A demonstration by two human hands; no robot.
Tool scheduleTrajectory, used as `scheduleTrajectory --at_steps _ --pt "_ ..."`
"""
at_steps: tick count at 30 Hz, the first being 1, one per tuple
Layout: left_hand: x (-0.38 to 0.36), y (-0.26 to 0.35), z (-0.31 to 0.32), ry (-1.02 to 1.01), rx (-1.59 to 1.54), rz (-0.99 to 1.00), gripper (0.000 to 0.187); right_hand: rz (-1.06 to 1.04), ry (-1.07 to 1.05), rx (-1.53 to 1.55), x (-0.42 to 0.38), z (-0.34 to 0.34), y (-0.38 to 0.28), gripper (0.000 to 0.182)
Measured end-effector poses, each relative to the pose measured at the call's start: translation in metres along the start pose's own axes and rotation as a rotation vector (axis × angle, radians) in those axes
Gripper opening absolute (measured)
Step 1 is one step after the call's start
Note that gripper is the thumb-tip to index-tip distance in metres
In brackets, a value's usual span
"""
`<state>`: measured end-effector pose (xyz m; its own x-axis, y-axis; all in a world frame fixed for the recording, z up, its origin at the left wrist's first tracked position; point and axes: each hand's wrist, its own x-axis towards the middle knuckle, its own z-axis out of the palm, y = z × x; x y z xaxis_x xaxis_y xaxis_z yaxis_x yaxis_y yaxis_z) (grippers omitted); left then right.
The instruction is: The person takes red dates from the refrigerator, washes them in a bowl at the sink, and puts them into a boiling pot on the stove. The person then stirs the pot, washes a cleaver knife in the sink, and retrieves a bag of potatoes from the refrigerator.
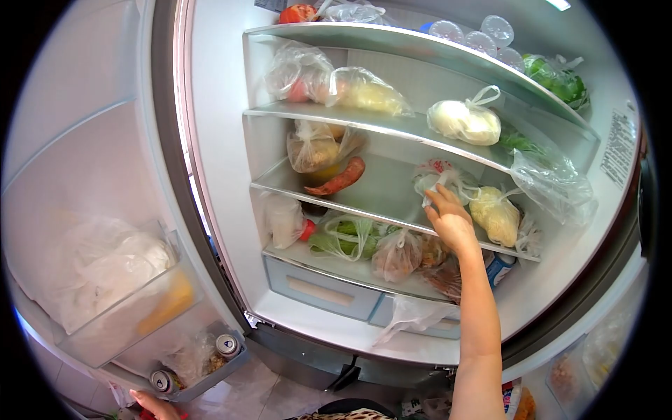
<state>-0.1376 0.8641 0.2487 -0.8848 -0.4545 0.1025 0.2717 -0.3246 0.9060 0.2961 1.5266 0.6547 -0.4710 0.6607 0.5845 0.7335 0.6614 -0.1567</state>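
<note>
My right hand [451,220] reaches into the fridge at the third shelf down, its fingers apart and the tips right at a knotted clear plastic bag [441,175] with red print. Beside its wrist sits a bag of pale yellow food [495,213]. At the lower left frame edge, only part of my left hand [157,406] shows, below the open door's bottom bin. Red and whitish material lies near it; most of its fingers are out of frame.
A sweet potato [337,176] and bagged potatoes [313,150] lie left on the same shelf. Bagged vegetables [343,236] fill the shelf below, over drawers [315,288]. A bagged white item [464,122] sits above. Cans [227,345] stand in the open left door.
</note>
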Motion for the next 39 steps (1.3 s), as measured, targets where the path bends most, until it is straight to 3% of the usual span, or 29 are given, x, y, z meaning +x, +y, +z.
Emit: scheduleTrajectory --at_steps 7,16,19,23,32,39 --pt "-0.016 0.014 0.009 -0.001 -0.023 -0.066 0.057 0.014 0.003 0.017 -0.001 -0.001 -0.002 0.040" --pt "-0.030 0.027 0.016 -0.019 0.010 -0.010 0.063 -0.009 0.016 -0.007 -0.001 -0.001 0.000 0.039" --pt "-0.063 0.057 0.042 -0.044 -0.153 -0.121 0.065 -0.008 0.008 -0.011 -0.001 0.000 0.000 0.039" --pt "-0.014 0.017 0.001 -0.172 -0.065 -0.094 0.063 -0.011 0.018 0.001 -0.001 0.001 0.001 0.040" --pt "-0.065 0.075 0.060 0.068 -0.096 -0.146 0.054 -0.014 0.031 -0.011 0.000 0.003 0.003 0.039" --pt "-0.057 0.069 0.053 -0.016 -0.098 -0.114 0.057 -0.013 0.029 0.002 -0.002 -0.001 -0.002 0.039"
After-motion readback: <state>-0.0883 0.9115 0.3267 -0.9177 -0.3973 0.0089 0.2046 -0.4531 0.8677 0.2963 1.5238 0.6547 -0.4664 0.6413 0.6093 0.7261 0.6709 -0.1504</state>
